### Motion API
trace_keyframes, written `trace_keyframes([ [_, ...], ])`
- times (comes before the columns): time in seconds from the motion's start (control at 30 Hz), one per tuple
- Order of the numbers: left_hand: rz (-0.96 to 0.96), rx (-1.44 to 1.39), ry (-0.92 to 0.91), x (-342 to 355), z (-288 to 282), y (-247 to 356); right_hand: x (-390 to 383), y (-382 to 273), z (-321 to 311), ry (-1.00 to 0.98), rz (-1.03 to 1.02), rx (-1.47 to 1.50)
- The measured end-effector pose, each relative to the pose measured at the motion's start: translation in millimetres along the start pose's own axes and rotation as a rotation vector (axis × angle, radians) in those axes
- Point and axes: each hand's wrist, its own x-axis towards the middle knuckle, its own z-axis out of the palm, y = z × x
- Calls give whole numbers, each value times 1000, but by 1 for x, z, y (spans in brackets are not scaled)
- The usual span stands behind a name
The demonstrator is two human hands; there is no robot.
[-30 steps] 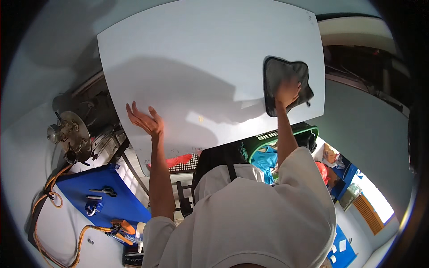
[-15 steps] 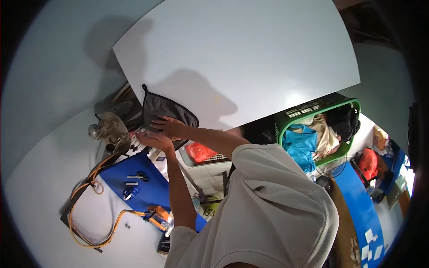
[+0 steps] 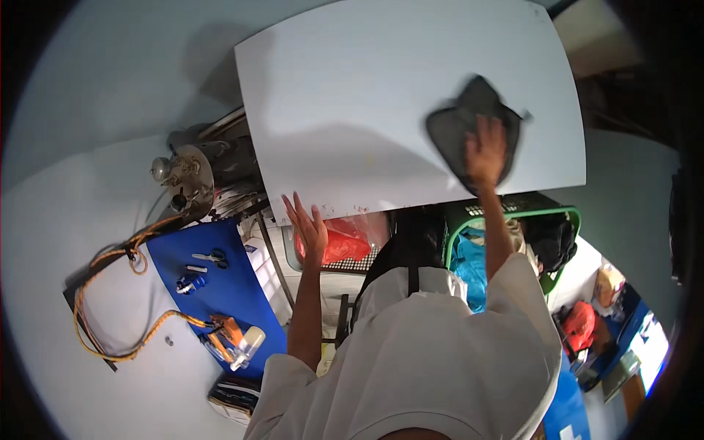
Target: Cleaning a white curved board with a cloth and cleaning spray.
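Note:
A dark grey cloth piece [image 3: 455,139] with pointed corners lies on the right part of the white tabletop, somewhat blurred. Flat on top of it rests my right hand [image 3: 486,155], its fingers stretched out and smeared by motion. In the earlier view the cloth shows a black bound edge and a small corner loop. My left hand [image 3: 309,229] is at the table's near left corner, fingers spread, with nothing in it. Whether its fingertips touch the table edge I cannot tell.
Below the white table [image 3: 396,88] stand a green basket of clothes [image 3: 576,227] and a pale basket with a red plastic bag [image 3: 345,242]. To the left are a round metal machine part [image 3: 198,180], a blue board [image 3: 176,249] with scissors [image 3: 213,257], and an orange cable [image 3: 82,301].
The cloth has travelled from the table's left edge to its right side with my right hand on it. My left hand has come off the cloth and back toward me.

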Motion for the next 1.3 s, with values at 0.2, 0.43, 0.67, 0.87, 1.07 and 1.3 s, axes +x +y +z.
trace_keyframes([
  [0.2, -328, 48, 15, -116, 3, -25, -27, -14, 28, 237, 200, -363],
  [0.43, -346, 40, 37, -171, 0, -31, -164, -289, 87, -549, -629, 251],
  [0.67, -356, 7, -7, -170, 0, -53, -117, -186, 49, -525, -497, 450],
  [0.87, -217, 67, -90, -132, 14, -31, -72, 28, -28, 29, 165, -73],
  [1.07, 16, 3, -120, -34, 27, 3, -4, 195, -45, 173, 497, -306],
  [1.3, -74, 237, -131, 48, 13, -24, 13, 251, -36, 262, 817, -359],
])
